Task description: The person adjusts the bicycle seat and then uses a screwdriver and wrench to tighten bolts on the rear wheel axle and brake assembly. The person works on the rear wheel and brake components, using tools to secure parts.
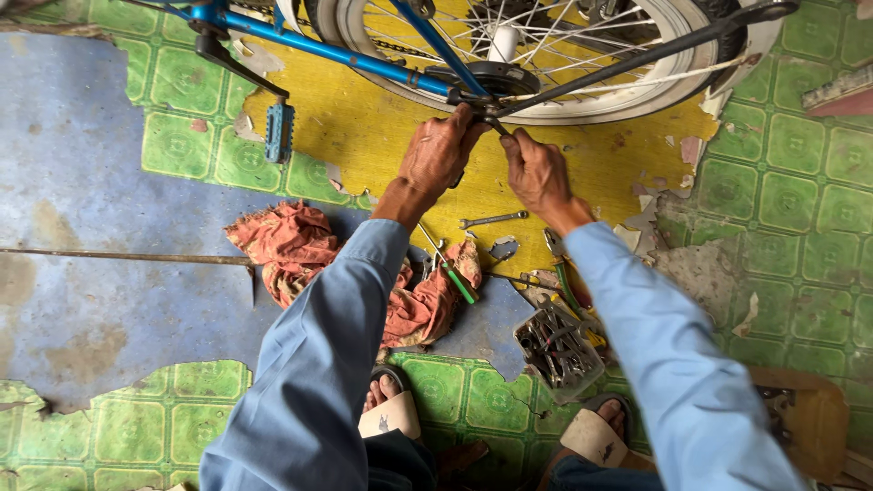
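A blue bicycle frame (346,56) and its rear wheel (637,86) with a white rim stand at the top of the view. My left hand (438,153) is closed at the rear axle, where the frame tubes meet, apparently on a small tool that is mostly hidden. Just to its right, my right hand (538,171) is closed on a slim tool or part at the same axle nut (491,111). Both sleeves are light blue.
A red rag (296,244), a spanner (493,219), a green-handled screwdriver (459,284), pliers and a box of tools (556,350) lie on the worn green, yellow and blue floor. A blue pedal (279,132) hangs at left. My sandalled feet are at the bottom.
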